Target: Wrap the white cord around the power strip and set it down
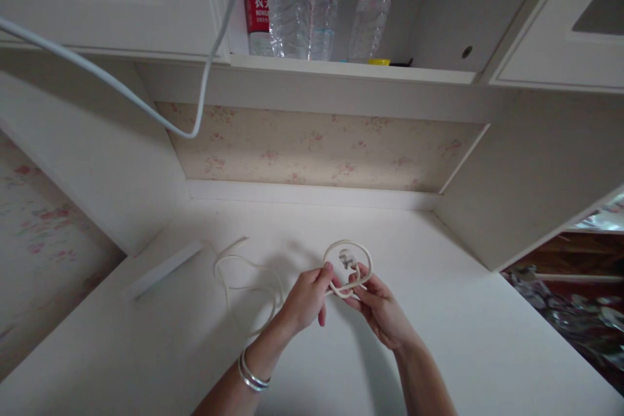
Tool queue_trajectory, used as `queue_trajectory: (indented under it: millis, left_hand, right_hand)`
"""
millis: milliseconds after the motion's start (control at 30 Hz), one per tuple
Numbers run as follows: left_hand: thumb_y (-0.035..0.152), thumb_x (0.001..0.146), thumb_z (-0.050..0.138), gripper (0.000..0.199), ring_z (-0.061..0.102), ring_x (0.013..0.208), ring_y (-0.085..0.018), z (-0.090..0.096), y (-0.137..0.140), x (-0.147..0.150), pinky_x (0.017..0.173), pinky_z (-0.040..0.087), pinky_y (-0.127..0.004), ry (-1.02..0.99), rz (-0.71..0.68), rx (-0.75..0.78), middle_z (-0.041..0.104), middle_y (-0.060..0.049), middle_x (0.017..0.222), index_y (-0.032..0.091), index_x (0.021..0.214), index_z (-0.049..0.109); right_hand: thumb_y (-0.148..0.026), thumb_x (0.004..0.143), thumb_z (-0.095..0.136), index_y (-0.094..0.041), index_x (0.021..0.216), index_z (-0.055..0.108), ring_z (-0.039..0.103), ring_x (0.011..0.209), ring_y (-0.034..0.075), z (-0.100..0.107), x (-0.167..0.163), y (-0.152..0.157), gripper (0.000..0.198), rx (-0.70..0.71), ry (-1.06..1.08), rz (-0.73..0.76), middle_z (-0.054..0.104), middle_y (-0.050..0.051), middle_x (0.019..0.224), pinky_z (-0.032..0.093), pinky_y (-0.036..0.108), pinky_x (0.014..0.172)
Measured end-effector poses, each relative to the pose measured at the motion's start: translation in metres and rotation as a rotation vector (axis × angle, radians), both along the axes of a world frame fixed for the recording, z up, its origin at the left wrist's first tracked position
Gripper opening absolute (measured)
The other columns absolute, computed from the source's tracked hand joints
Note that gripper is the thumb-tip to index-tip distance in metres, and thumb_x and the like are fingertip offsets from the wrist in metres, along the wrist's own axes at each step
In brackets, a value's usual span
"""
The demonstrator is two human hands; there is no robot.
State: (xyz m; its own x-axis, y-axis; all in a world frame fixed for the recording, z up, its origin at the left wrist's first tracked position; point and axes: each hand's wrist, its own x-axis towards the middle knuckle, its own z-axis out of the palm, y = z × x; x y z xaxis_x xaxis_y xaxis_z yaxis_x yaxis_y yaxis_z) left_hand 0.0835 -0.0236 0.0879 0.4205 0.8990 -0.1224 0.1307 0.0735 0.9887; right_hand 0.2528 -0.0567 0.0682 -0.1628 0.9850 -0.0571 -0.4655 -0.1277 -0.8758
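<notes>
A white power cable [368,253] is bent into a round loop above the tabletop, between my two hands. My left hand [307,298] pinches the loop's left side with thumb and fingers. On the opposite side, the fingers of my right hand [383,312] close around the cable near its plug [347,259]. The plug shows inside the loop, its details blurred. More slack of the cable lies in loose curves on the table, left of my left hand. A long white bar that looks like a power strip [166,268] rests farther left.
The white tabletop [312,370] ends at a papered back wall [302,149] and side panels. Overhead, a shelf [351,69] holds several plastic bottles [292,10]. A thick white cord [117,81] hangs across the upper left. Blurred clutter [575,305] lies past the right edge.
</notes>
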Motion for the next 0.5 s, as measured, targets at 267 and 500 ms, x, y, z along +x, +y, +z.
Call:
queue_trajectory:
  millis: [267, 500]
  left_hand:
    - [0.070, 0.082, 0.031, 0.065, 0.033, 0.024, -0.003, -0.002, 0.006, -0.005, 0.029, 0.015, -0.019, -0.016, -0.086, -0.199, 0.068, -0.006, 0.067, 0.012, 0.081, 0.060]
    - [0.066, 0.083, 0.036, 0.062, 0.027, 0.026, -0.003, -0.007, 0.006, -0.005, 0.031, 0.014, -0.021, -0.053, -0.140, -0.283, 0.068, -0.009, 0.064, 0.010, 0.084, 0.063]
  right_hand:
    - [-0.029, 0.081, 0.068, -0.023, 0.098, 0.066, 0.058, 0.087, 0.016, -0.016, 0.006, -0.002, 0.019, 0.091, -0.053, -0.088, 0.065, 0.002, 0.091, 0.045, 0.032, 0.087]
    - [-0.023, 0.077, 0.071, -0.036, 0.114, 0.054, 0.062, 0.084, 0.015, -0.012, -0.001, -0.009, 0.043, 0.092, 0.046, -0.197, 0.064, -0.001, 0.098, 0.048, 0.031, 0.078]
